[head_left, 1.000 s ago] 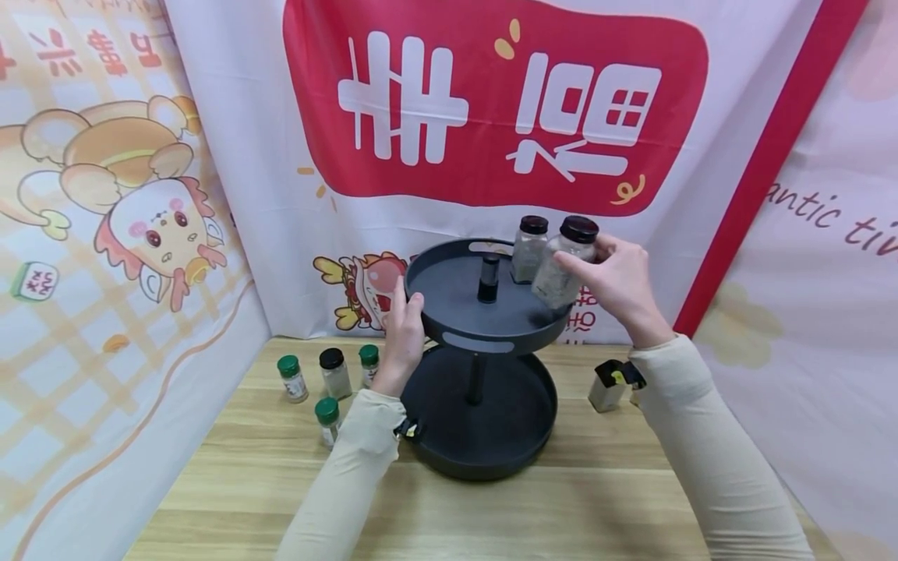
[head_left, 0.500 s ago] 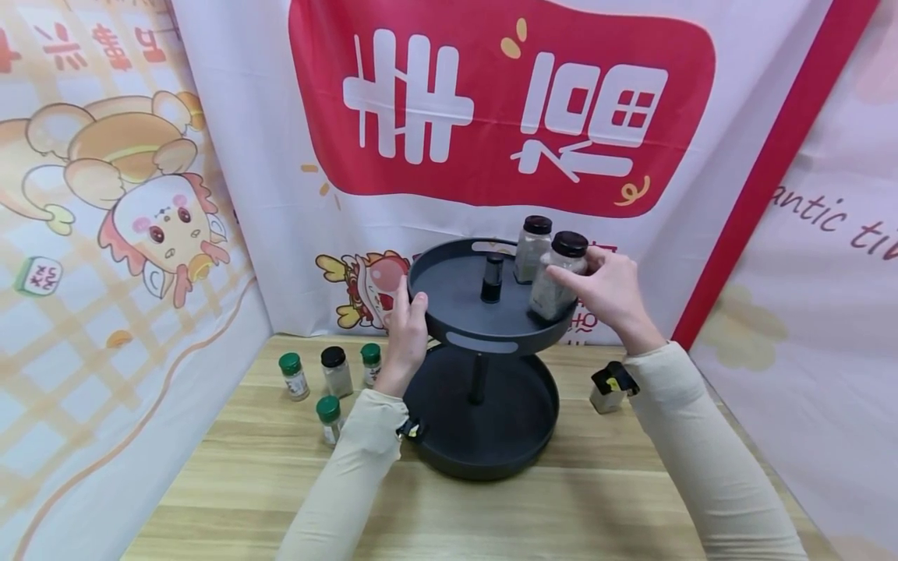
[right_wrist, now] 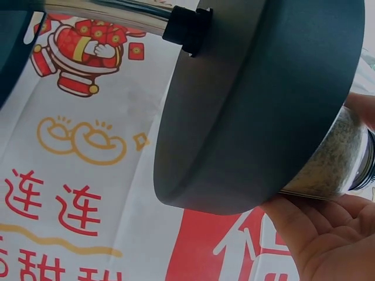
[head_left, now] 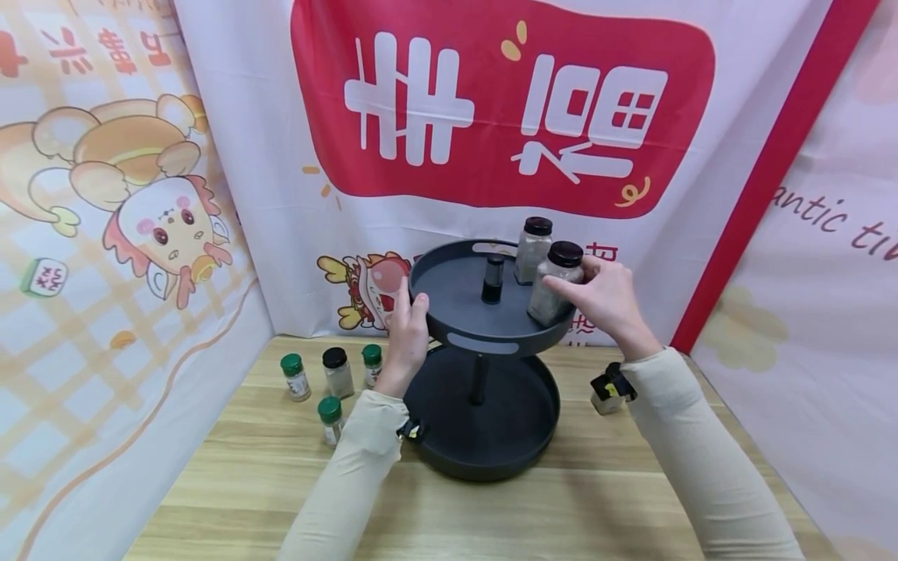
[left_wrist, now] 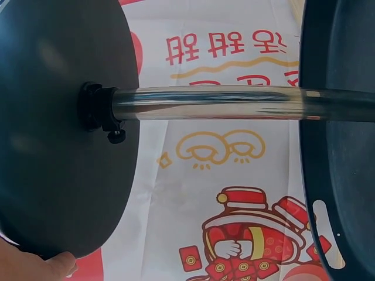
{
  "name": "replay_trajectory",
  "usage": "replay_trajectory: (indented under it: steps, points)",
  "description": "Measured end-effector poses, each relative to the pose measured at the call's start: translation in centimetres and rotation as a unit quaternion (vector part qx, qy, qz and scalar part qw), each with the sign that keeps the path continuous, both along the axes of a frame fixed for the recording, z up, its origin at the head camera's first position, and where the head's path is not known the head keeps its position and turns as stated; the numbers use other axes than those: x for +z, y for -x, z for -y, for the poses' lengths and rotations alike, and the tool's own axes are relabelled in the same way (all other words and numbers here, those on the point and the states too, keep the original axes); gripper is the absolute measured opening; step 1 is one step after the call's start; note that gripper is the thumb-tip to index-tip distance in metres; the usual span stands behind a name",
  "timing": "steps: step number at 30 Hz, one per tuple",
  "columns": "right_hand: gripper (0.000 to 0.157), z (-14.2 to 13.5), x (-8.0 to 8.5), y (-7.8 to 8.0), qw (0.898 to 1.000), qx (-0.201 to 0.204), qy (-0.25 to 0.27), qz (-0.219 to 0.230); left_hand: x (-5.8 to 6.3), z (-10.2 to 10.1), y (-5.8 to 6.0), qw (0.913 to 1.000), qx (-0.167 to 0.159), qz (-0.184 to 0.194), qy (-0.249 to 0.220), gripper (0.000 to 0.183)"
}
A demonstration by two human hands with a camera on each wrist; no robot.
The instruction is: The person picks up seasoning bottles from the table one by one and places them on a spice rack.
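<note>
My right hand [head_left: 609, 300] pinches a clear spice jar [head_left: 550, 300] with a black lid between thumb and fingers. The jar is upright at the right side of the upper tray [head_left: 456, 288]; in the right wrist view the tray wall hides its lower part. Pale, speckled contents show through the jar [right_wrist: 331, 158]. Just behind it on the tray stands a similar black-lidded jar [head_left: 533, 253]. My left hand [head_left: 407, 335] rests against the upper tray's left outer wall, fingers pointing up; its thumb [left_wrist: 61, 264] lies at the tray's edge in the left wrist view.
Below is the lower tray [head_left: 484, 460], joined by a central metal post [left_wrist: 217, 103]. On the table's left stand several jars, among them a black-lidded jar [head_left: 338, 378] and a green-lidded jar [head_left: 295, 382]. Another jar [head_left: 606, 399] stands right, partly hidden by the wrist strap.
My right hand has lowered the spice jar and moved it slightly left, down to the upper tray. The left hand has stayed at the tray's side.
</note>
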State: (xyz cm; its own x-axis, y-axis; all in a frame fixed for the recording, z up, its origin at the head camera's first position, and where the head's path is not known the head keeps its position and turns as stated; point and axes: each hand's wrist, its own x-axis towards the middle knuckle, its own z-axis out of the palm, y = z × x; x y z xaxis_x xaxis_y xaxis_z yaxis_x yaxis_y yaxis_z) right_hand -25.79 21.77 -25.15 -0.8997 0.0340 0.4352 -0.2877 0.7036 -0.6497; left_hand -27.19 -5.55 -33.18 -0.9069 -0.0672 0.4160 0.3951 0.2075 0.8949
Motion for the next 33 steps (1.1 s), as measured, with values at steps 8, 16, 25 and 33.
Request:
replay_trajectory:
  steps: [8,16,25,33]
  points:
    - [0.056,-0.04,-0.04,0.09,1.000,-0.003,-0.002,0.010,-0.26,0.04,0.11,1.0000,0.002,-0.006,-0.002,0.055]
    - [0.056,0.05,0.09,0.09,0.999,0.001,0.003,0.032,-0.26,0.20,0.01,1.0000,0.004,-0.008,0.000,0.058]
    - [0.059,-0.03,0.08,0.04,0.999,0.009,0.013,0.044,-0.04,0.20,-0.14,0.9999,0.007,-0.015,-0.003,0.058]
    - [0.081,-0.64,-0.77,-0.44,0.997,0.019,0.068,0.044,-0.05,-0.01,-0.37,0.9999,0.001,-0.013,-0.008,0.059]
